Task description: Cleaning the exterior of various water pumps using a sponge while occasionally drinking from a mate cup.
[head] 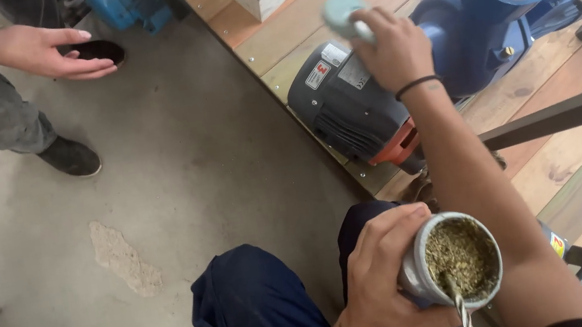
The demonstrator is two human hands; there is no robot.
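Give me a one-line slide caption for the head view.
Left hand holds herb-filled metal cup; right hand raises pale rounded object over blue pump.

The scene is lit evenly by soft daylight; only faint shadows are cast on the concrete floor (173, 167). Motion blur is seen on the raised right hand (394, 51) and its pale object (343, 11). Edges are slightly bent by the wide lens.

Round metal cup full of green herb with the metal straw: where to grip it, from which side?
Grip the round metal cup around its side wall from the left, as the left hand does. It stands upright, full to the rim, with the metal straw at its near edge.
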